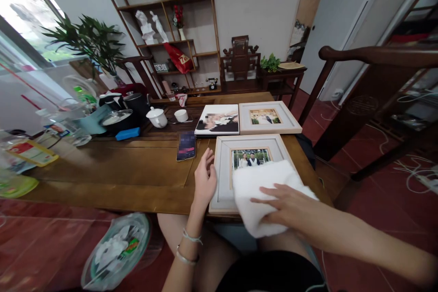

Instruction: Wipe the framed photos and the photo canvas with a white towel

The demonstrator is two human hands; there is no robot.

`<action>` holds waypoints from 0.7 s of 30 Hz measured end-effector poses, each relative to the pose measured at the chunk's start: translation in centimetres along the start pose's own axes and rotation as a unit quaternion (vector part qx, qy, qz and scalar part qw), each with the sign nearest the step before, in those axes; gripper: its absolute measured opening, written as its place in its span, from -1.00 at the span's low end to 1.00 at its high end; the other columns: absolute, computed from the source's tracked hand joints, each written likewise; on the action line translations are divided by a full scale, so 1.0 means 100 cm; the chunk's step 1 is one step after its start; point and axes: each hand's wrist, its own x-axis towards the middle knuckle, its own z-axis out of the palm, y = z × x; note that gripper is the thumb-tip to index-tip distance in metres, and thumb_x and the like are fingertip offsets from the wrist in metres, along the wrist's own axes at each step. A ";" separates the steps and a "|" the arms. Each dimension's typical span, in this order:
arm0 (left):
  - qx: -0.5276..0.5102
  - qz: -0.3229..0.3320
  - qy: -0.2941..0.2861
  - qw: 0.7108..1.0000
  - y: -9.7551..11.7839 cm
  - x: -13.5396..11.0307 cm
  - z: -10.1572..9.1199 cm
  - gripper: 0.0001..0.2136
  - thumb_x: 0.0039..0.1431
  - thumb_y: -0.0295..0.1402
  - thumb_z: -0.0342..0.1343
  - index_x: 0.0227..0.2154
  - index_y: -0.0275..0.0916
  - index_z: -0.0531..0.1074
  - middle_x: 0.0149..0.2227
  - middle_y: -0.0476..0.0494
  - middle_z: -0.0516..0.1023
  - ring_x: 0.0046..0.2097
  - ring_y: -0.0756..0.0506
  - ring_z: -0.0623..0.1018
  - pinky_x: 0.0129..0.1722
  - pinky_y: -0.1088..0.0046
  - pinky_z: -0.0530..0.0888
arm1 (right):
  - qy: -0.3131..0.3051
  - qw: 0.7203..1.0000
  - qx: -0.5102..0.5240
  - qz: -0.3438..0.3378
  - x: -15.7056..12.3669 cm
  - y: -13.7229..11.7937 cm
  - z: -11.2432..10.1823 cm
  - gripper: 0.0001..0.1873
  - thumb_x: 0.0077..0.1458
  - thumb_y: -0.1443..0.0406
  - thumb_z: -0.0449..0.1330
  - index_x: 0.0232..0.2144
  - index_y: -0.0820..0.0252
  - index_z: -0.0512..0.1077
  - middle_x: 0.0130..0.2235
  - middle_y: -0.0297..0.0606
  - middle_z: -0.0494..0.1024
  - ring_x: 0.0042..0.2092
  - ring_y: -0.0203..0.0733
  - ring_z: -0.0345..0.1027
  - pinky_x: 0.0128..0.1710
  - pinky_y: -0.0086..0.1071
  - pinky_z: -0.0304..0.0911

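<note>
A picture frame (224, 164) with a wide pale mat lies on the table in front of me, holding a small photo of two people. A folded white towel (251, 191) covers its lower right part and hangs past the near edge. My right hand (282, 205) is on top of the towel, gripping it with fingers spread. Along the frame's left side is my left hand (205, 175), fingers stretched out, beside or touching the edge; it holds nothing. Behind lie a second pale frame (290, 121) and a white-bordered picture panel (221, 109).
A phone (186, 146) lies left of the frame on the wooden table (119, 178). Further left are a white teapot (156, 117), a cup (181, 115), a blue block (128, 134) and bottles. A lined waste bin (116, 251) stands below; a chair (362, 54) is at right.
</note>
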 end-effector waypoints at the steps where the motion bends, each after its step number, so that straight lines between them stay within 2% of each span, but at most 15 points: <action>1: -0.024 -0.027 0.005 0.999 0.001 0.001 0.000 -0.53 0.22 -0.47 -0.05 0.20 -0.28 0.15 0.18 -0.34 0.33 0.14 -0.15 0.43 0.17 0.20 0.33 | 0.010 0.999 -0.003 0.034 -0.015 0.004 -0.004 -0.28 -0.18 0.64 0.00 -0.04 -0.06 0.47 0.15 -0.28 0.40 0.21 -0.03 0.16 0.15 -0.11 0.13; 3: -0.084 -0.093 0.010 0.992 0.004 0.003 -0.001 -0.54 0.20 -0.44 0.01 0.17 -0.31 0.18 0.16 -0.37 0.36 0.13 -0.15 0.44 0.17 0.23 0.34 | 0.040 0.992 -0.034 0.118 -0.041 0.015 -0.006 -0.24 -0.24 0.64 -0.02 -0.07 -0.12 0.49 0.07 -0.29 0.48 0.10 -0.02 0.32 0.04 -0.16 0.27; 5: -0.146 -0.175 0.014 0.974 0.008 0.006 -0.003 -0.55 0.15 -0.43 0.11 0.12 -0.36 0.25 0.12 -0.39 0.41 0.12 -0.16 0.46 0.16 0.25 0.34 | 0.072 0.977 -0.082 0.185 -0.058 0.028 0.000 -0.20 -0.26 0.64 -0.04 -0.04 -0.15 0.47 0.05 -0.29 0.49 0.04 0.00 0.38 -0.03 -0.14 0.33; 8: -0.220 -0.281 0.016 0.934 0.016 0.008 -0.007 -0.55 -0.02 -0.41 0.29 -0.03 -0.40 0.39 0.02 -0.40 0.50 0.03 -0.19 0.53 0.08 0.29 0.42 | 0.104 0.969 -0.110 0.197 -0.067 0.041 0.016 -0.19 -0.26 0.62 -0.05 -0.01 -0.12 0.45 0.09 -0.29 0.46 0.09 0.01 0.34 -0.01 -0.12 0.33; 11: -0.282 -0.307 -0.026 0.909 0.026 0.005 -0.008 -0.51 -0.18 -0.38 0.40 -0.13 -0.38 0.45 -0.12 -0.31 0.59 -0.08 -0.19 0.59 -0.04 0.35 0.50 | 0.119 0.973 -0.088 0.176 -0.065 0.043 0.030 -0.17 -0.30 0.62 -0.07 0.00 -0.08 0.45 0.14 -0.34 0.41 0.20 -0.03 0.21 0.08 -0.14 0.27; 14: -0.307 -0.322 -0.038 0.895 0.036 -0.005 -0.006 -0.45 -0.20 -0.33 0.40 -0.08 -0.28 0.40 -0.20 -0.18 0.61 -0.17 -0.17 0.61 -0.20 0.40 0.55 | 0.127 0.975 -0.067 0.170 -0.064 0.043 0.034 -0.16 -0.32 0.60 -0.07 0.01 -0.07 0.44 0.18 -0.33 0.36 0.24 -0.02 0.12 0.11 -0.09 0.24; 18: -0.296 -0.344 0.022 0.891 0.046 -0.023 -0.012 -0.43 -0.17 -0.33 0.35 -0.03 -0.22 0.34 -0.21 -0.12 0.61 -0.27 -0.16 0.63 -0.35 0.44 0.56 | 0.131 0.981 -0.034 0.136 -0.069 0.041 0.024 -0.22 -0.32 0.59 -0.08 -0.08 -0.06 0.50 0.15 -0.30 0.40 0.22 -0.01 0.17 0.09 -0.01 0.25; 21: -0.268 -0.357 0.083 0.891 0.059 -0.032 -0.034 -0.46 -0.17 -0.35 0.33 -0.04 -0.23 0.37 -0.23 -0.13 0.62 -0.33 -0.18 0.64 -0.42 0.43 0.57 | 0.150 0.980 -0.013 0.134 -0.072 0.039 0.017 -0.36 -0.29 0.58 -0.08 -0.28 -0.05 0.55 0.11 -0.33 0.45 0.18 -0.03 0.24 0.08 0.00 0.26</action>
